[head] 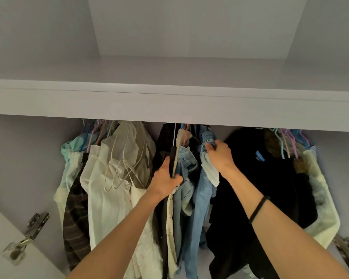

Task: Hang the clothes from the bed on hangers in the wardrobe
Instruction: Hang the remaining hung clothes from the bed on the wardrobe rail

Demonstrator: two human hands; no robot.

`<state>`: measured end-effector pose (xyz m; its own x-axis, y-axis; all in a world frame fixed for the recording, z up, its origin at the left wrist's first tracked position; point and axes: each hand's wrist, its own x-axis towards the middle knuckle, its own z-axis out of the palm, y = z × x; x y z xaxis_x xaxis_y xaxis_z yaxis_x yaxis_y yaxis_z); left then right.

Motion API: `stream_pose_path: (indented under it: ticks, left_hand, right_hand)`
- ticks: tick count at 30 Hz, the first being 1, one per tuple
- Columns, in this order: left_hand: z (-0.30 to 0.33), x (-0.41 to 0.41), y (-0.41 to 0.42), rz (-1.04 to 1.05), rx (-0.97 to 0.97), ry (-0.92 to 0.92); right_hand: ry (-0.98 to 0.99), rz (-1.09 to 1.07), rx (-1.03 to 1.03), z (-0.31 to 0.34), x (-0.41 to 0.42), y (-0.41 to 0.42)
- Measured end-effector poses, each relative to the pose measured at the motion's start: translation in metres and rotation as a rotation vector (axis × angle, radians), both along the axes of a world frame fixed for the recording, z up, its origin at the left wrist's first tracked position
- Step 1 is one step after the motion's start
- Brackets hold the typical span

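Inside the open wardrobe (169, 105), clothes hang in a dense row below the shelf edge. My left hand (166, 178) grips the top of a denim garment (184, 164) together with a dark piece beside it. My right hand (220, 156) grips the waistband of light blue jeans (203, 198), with a pale pocket lining showing under the fingers. Between both hands the denim pieces hang from pink and blue hangers (184, 130). The rail itself is hidden behind the shelf front.
White and cream garments with empty beige wire hangers (119, 168) hang at the left, next to a brown plaid piece (75, 218). Black clothes (260, 188) and a pale green garment (322, 208) fill the right. Door hinges (30, 230) sit at both lower corners.
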<state>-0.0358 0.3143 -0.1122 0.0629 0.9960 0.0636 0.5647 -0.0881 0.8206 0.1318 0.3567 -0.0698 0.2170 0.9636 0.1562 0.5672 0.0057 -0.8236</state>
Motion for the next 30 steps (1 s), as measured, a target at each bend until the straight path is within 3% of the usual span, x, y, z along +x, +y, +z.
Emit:
stream_pose_path:
  ticks: [9,16,23,30]
  left_hand:
    - [-0.005,-0.004,0.002,-0.121,-0.043,-0.070]
    - [-0.012,-0.025,0.010,-0.139,-0.071,-0.058]
    - [-0.013,-0.038,0.006,-0.242,-0.138,-0.084]
    - [-0.015,-0.036,0.003,-0.269,-0.203,-0.071]
  right_hand:
    - [-0.350,0.106,-0.010,0.000,-0.033,0.002]
    - [-0.237,0.218,-0.026,-0.009,-0.057,0.010]
    - [-0.312,0.252,-0.020,-0.023,-0.059,-0.001]
    - [-0.210,0.312,-0.027,-0.027,-0.045,-0.035]
